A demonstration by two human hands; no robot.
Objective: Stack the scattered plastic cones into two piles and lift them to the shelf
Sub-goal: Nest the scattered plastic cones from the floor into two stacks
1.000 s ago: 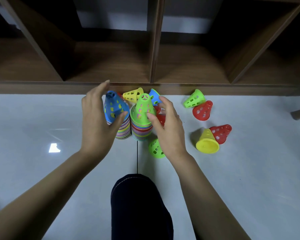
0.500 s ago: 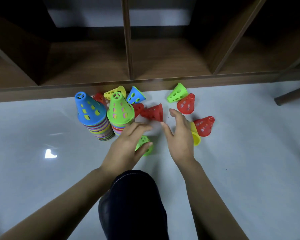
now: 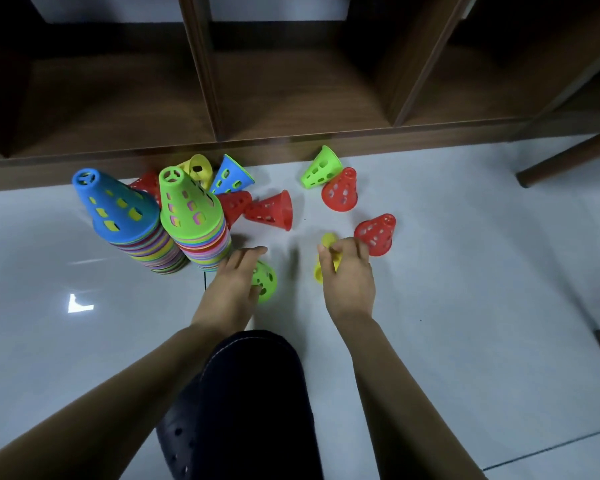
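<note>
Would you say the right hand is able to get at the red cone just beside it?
Probably yes: the red cone lies right by the right hand, nothing between them. But that hand grips a yellow cone, so its fingers are not free.

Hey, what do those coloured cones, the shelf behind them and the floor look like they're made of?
The cones look like thin moulded plastic, semi-gloss, with cut-out holes and bright solid colours. The shelf seems wood or wood-look laminate, matte, with streaky brown grain. The floor is probably glazed tile: pale, mirroring a light, with a thin joint line.
</note>
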